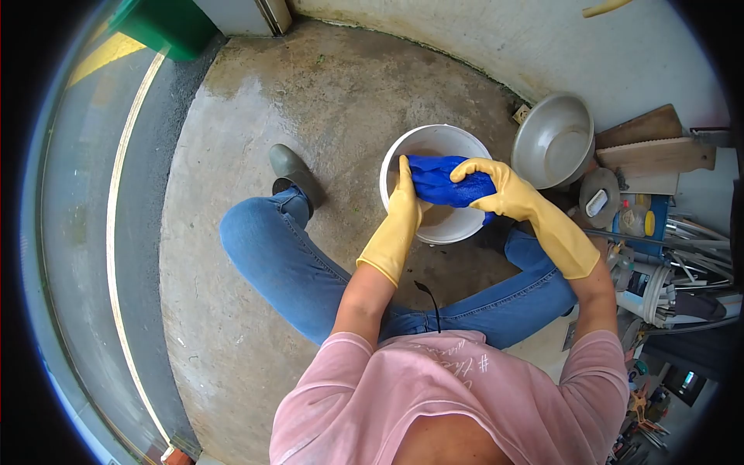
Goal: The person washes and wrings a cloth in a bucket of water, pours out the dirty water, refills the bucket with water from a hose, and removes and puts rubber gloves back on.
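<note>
Both hands wear long yellow rubber gloves. A bunched, wet-looking blue cloth (pixel 446 183) is held over a white bucket (pixel 459 230) that stands on the concrete between the legs. My left hand (pixel 405 203) presses the cloth's left end, its fingers pointing up along the cloth. On the right side, my right hand (pixel 500 188) grips the cloth with curled fingers. A small blue end hangs at the bucket's right rim. The bucket's inside is partly hidden by the cloth and gloves.
A metal basin (pixel 554 141) leans by the wall at the upper right. Wooden boards (pixel 655 155), a bucket of metal rods (pixel 645 291) and tools line the right side. A green bin (pixel 172 27) stands at the upper left, near a road line. A boot (pixel 297 174) rests left of the bucket.
</note>
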`<state>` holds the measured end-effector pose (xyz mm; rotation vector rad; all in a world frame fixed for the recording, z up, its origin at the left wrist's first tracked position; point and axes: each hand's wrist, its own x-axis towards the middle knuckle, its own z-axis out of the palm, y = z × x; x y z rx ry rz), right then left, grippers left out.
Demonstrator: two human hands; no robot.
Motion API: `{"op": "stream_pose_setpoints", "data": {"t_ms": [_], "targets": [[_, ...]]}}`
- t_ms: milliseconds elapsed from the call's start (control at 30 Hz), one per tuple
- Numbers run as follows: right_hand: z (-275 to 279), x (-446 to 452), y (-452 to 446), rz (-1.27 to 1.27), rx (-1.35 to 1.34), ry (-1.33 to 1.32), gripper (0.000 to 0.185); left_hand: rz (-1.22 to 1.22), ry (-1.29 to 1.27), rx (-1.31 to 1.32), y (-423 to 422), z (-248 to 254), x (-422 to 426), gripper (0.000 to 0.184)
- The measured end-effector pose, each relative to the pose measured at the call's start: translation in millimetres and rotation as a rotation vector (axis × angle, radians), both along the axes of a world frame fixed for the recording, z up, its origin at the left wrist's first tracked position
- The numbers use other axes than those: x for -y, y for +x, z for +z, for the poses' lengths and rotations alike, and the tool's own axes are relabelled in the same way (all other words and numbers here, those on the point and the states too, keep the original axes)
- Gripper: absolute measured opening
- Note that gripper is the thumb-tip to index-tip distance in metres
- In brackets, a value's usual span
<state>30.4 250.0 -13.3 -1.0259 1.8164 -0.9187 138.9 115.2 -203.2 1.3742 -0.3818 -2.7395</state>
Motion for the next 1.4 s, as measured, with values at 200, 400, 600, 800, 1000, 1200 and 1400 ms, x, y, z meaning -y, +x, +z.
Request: {"op": "stream_pose_setpoints", "data": {"t_ms": [200,400,600,800,1000,1200,1400], "targets": [[-49.8,24.6,45.3,0.022,-0.285,-0.119,0.045,-0.048,0.207,-0.234,1.8,20.9,8.3,0.049],[-101.9,55.8,72.7,-0.203,-0.383,-0.31,0.018,0.096,0.177,-0.656,3.4,-84.5,0.2,0.039],[-137.0,55.1,50.8,-0.165,-0.485,-0.269,0.016,0.136,0.18,-0.127,6.5,-38.8,-5.8,0.042],[-180.0,46.3,13.8,-0.256,-0.573,0.1,0.031,-0.028,-0.112,0.321,3.2,-2.8,-3.5,0.046],[-207.7,32.0,-24.1,0.056,-0.541,0.633,0.04,-0.021,-0.232,0.353,1.3,13.7,-5.3,0.063],[-263.1,39.8,-18.3,0.452,-0.603,0.823,0.07,-0.178,-0.219,0.533,-4.0,1.1,-0.7,0.065],[-282.0,56.7,-43.5,0.143,-0.39,0.81,0.048,-0.172,-0.358,0.47,-3.0,-10.2,-3.5,0.07]]}}
